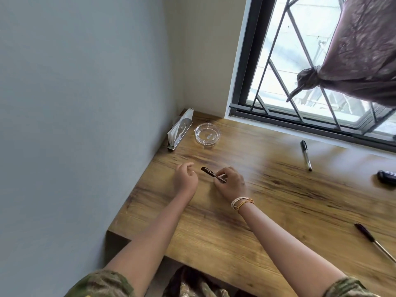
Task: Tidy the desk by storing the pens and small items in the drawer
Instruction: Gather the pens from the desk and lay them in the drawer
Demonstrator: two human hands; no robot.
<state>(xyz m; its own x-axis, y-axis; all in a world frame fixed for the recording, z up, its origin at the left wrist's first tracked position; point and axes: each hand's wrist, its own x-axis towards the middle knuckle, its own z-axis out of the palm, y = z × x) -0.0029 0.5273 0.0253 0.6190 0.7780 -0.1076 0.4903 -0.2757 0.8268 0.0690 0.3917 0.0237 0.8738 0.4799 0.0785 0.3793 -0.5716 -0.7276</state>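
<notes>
Right hand [230,182] pinching a dark pen [213,174] over the wooden desk [278,200], left hand [184,177] beside it, fingers loosely curled, holding nothing

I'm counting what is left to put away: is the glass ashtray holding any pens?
No, the glass ashtray is bare inside, and the loose pens lie on the desk, like the black pen near the window.

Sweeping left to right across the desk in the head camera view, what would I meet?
Napkin holder → left hand → glass ashtray → right hand pinching a small dark pen → pen near the window → pen at the near right → dark object at the right edge.
</notes>
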